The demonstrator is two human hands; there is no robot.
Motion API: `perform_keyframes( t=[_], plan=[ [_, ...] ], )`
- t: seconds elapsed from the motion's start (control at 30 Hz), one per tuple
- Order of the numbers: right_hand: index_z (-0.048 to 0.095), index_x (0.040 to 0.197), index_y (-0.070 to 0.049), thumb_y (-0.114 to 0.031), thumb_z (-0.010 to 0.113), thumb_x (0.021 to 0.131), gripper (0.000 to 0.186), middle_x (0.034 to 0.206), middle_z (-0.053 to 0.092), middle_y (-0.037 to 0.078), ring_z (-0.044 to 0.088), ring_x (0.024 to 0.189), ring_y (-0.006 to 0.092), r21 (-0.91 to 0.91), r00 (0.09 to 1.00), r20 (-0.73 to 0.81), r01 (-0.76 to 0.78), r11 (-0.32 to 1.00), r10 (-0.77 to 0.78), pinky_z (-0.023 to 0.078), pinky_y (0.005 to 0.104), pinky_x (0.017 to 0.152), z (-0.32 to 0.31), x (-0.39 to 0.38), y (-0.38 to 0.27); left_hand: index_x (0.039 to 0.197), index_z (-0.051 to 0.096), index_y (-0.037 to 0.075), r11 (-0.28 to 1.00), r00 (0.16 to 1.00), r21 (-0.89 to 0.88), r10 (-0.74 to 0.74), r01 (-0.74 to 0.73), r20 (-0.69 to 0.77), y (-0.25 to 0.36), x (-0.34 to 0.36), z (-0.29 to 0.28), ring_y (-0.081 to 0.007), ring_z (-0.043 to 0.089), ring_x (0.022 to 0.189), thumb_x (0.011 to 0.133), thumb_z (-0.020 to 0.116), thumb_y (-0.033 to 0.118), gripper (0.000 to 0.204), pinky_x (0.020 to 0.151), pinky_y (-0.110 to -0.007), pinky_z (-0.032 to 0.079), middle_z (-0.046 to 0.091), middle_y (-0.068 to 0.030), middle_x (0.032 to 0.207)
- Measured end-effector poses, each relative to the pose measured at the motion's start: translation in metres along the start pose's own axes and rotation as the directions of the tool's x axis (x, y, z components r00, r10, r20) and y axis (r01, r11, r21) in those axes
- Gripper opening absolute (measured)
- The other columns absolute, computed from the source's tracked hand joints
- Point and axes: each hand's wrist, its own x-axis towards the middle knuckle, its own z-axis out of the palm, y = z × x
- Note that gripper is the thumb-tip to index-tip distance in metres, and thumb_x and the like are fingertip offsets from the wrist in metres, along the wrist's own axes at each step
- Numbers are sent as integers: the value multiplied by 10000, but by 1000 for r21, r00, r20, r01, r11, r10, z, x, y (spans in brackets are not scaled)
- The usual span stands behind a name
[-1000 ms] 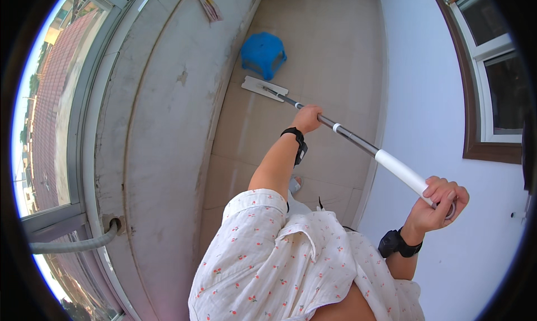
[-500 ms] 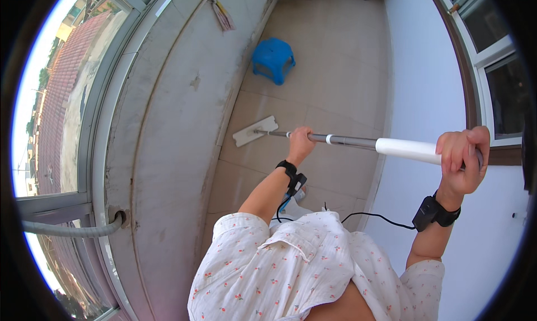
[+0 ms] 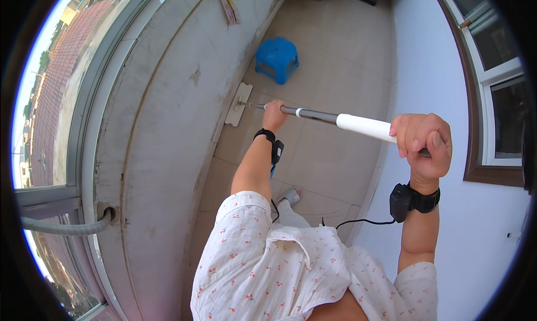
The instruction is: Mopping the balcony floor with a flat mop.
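Observation:
A flat mop (image 3: 318,116) with a metal pole and a white grip slants across the view, both my hands on it. My left hand (image 3: 274,116) is closed round the metal pole, close above the head in this view. Higher up, my right hand (image 3: 423,139) wraps the end of the white grip. The white rectangular mop head (image 3: 235,113) lies on the tiled floor (image 3: 330,153), along the foot of the left wall. Black bands with small boxes and cables sit on both my wrists.
A blue plastic stool (image 3: 277,59) stands on the floor just beyond the mop head. The stained grey wall (image 3: 162,153) with windows runs along the left, a grey hose (image 3: 67,226) entering it. At right is a white wall (image 3: 425,80) with a brown-framed window. Dark boxes sit at the far end.
The mop head has slid left and a little farther away, turning to lie along the left wall. Both my hands have moved left with the pole. My foot shows more now.

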Motion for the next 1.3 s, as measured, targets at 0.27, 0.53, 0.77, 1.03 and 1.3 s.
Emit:
perform_keyframes(
  t=[0.27, 0.53, 0.77, 1.03, 1.3],
  plan=[
    [467, 667, -75, -231, 396, 914, 301, 462, 436, 8, 408, 393, 127, -104, 994, -94, -69, 992, 60, 404, 322, 561, -9, -22, -51, 734, 609, 28, 994, 990, -70, 94, -87, 108, 41, -52, -2, -368, 551, 854, 688, 635, 128, 113, 774, -445, 445, 629, -160, 832],
    [422, 687, -134, -310, 406, 937, 307, 493, 427, -15, 403, 412, 81, -70, 983, -161, 77, 995, -87, 394, 284, 575, -12, -59, -114, 691, 591, 36, 966, 956, -162, 230, -202, 179, 106, -100, -10, -333, 556, 786, 687, 610, 82, 50, 673, -411, 448, 588, -145, 731],
    [392, 780, -137, -324, 380, 955, 256, 575, 414, 0, 418, 530, 85, -321, 821, -547, -26, 947, -163, 412, 305, 656, 37, -53, -87, 725, 586, 35, 934, 955, -242, 288, -263, 70, 93, -13, -3, -338, 557, 770, 675, 567, 37, 54, 677, -405, 453, 594, -136, 745],
    [350, 970, -116, -338, 529, 886, 297, 737, 471, 34, 522, 686, 136, -609, 906, -367, -62, 791, -212, 487, 376, 780, 94, 5, -4, 775, 602, 61, 951, 932, -170, 293, -259, 215, 19, 61, -17, -353, 565, 811, 675, 581, 71, 103, 681, -429, 450, 615, -144, 818],
    [375, 1042, -95, -132, 466, 834, 230, 651, 482, 37, 520, 544, 135, -541, 965, -205, 28, 841, -165, 512, 388, 670, 87, 63, -15, 725, 541, 34, 944, 992, -309, 87, -113, -96, 23, 40, -28, -347, 529, 787, 674, 619, 95, 111, 682, -403, 427, 571, -145, 757]
  ],
)
